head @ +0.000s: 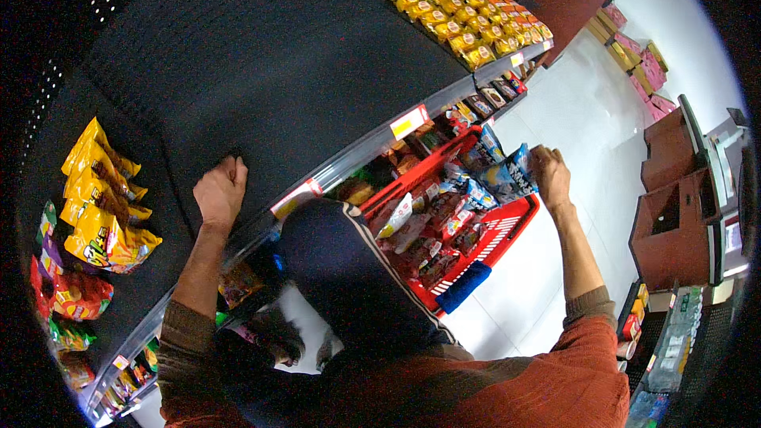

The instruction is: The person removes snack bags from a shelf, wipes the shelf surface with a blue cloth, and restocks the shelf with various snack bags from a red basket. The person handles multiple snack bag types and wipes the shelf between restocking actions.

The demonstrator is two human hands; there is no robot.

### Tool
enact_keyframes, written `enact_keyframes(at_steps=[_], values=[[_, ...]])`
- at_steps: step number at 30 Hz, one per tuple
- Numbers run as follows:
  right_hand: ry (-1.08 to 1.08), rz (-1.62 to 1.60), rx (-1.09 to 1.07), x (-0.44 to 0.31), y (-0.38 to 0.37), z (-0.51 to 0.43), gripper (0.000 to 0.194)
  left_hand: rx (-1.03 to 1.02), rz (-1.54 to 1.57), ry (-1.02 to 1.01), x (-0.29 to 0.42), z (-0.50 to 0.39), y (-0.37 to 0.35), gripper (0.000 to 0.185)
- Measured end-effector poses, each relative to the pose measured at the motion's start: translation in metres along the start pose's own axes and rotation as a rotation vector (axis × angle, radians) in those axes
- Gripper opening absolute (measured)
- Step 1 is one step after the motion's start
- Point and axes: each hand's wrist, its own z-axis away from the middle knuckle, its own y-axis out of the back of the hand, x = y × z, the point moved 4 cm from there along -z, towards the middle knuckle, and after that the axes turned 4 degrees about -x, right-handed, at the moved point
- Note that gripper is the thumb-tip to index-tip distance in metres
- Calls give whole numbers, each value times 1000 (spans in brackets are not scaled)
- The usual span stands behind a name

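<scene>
My right hand grips the edge of a blue snack bag above the right side of a red plastic shopping basket. The basket holds several more packets: blue bags near the held one, and red and clear wrapped packs. My left hand hangs over a dark shelf surface with its fingers curled in, and nothing shows in it. To its left, a row of yellow snack bags stands on the same shelf.
Yellow and orange wrapped packs fill the shelf's far end. A price-tag rail edges the shelf, with more goods below. White floor tiles run right towards a brown counter. Boxes stand farther back; bottles line the lower right.
</scene>
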Motion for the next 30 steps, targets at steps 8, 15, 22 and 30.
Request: enact_keyframes(at_steps=[8, 15, 22, 30], values=[[-141, 43, -111, 54, -80, 46, 12, -55, 283, -65, -2, 7, 26, 38], [-195, 43, -179, 58, -132, 64, 17, -54, 549, -31, -12, 49, 52, 34], [-239, -215, -73, 25, -91, 91, 18, 47, 738, -71, -33, 73, 69, 36], [-969, -982, -801, -17, -120, 244, 60, 23, 850, -59, -31, 88, 59, 35]])
